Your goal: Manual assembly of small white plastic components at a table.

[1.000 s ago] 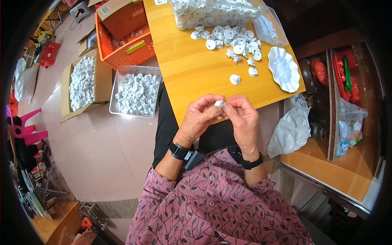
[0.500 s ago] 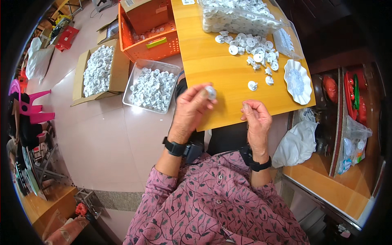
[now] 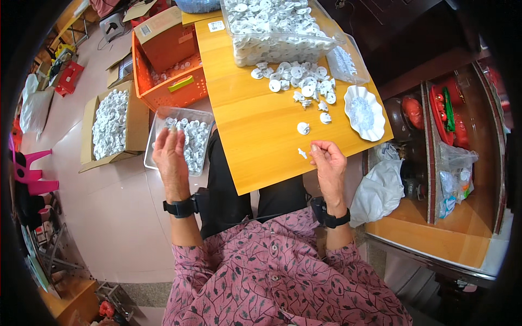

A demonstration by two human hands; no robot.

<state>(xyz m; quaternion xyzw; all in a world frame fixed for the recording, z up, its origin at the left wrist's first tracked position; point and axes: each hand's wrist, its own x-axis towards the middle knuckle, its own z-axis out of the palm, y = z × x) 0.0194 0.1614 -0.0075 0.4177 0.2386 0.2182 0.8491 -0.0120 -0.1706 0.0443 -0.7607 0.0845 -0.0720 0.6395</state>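
Note:
My left hand (image 3: 172,157) is over the near edge of a clear plastic tub (image 3: 149,155) on the floor, fingers stretched and apart, with nothing visible in them. White round plastic parts (image 3: 193,138) fill the tub. My right hand (image 3: 329,163) is at the table's front edge, thumb and forefinger pinched together; whatever they hold is too small to make out. Just left of those fingertips is a small white piece (image 3: 302,153). Beyond it stand two single white disc parts (image 3: 303,128), and farther back a loose pile of the same parts (image 3: 302,76).
A large clear bin (image 3: 283,51) of white parts stands at the table's back. On the right is a white scalloped dish (image 3: 375,130) with small clear pieces. Left of the table are an orange crate (image 3: 179,95) and a cardboard box (image 3: 138,122) of parts. A shelf (image 3: 435,206) stands at right.
My left hand has moved left from above the table to the tub, and the white part in its fingers is gone. My right hand stays pinched; a small white piece now shows beside it.

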